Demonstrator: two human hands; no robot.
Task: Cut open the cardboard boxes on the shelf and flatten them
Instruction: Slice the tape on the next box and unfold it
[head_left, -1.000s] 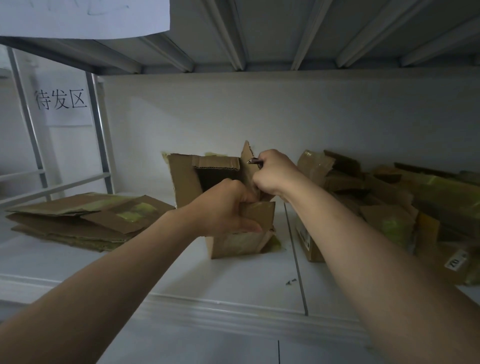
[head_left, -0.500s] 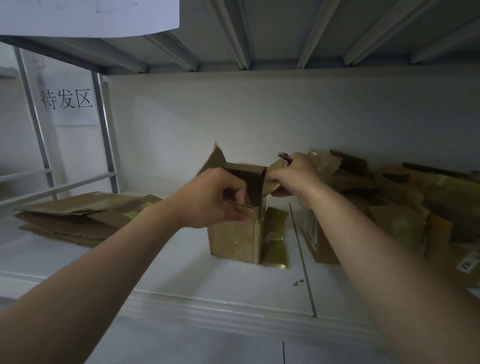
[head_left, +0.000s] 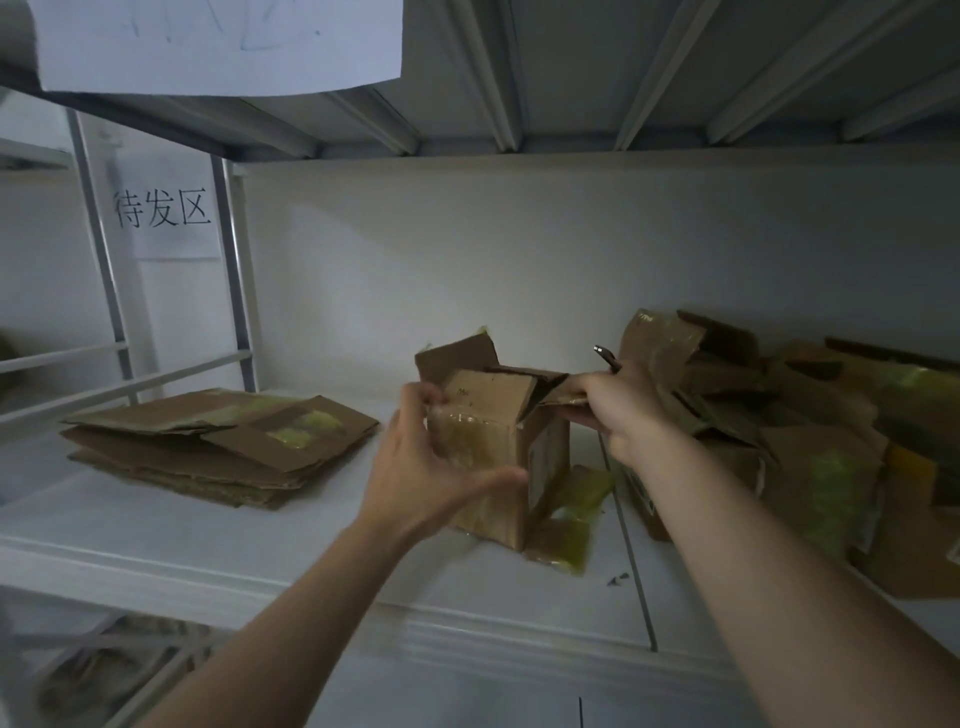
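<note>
A small brown cardboard box (head_left: 545, 457) with yellowed tape stands on the white shelf (head_left: 260, 551), its top flaps partly raised. My left hand (head_left: 415, 467) grips its front face, fingers over the top left corner and thumb across the lower front. My right hand (head_left: 618, 410) holds the right top flap and grips a cutter, whose thin metal tip (head_left: 605, 357) sticks up above the knuckles. A taped bottom flap (head_left: 566, 519) lies spread on the shelf beside the box.
A stack of flattened cardboard (head_left: 218, 441) lies at the left of the shelf. A heap of unflattened boxes (head_left: 779, 415) fills the right side. Upright shelf posts (head_left: 234, 286) stand at the left, another shelf deck (head_left: 519, 78) is overhead, and small scraps (head_left: 618, 579) lie near the front edge.
The box has been turned and stood upright. My left hand slid from the top edge down onto the front face. My right hand moved right, pulling the flap outward.
</note>
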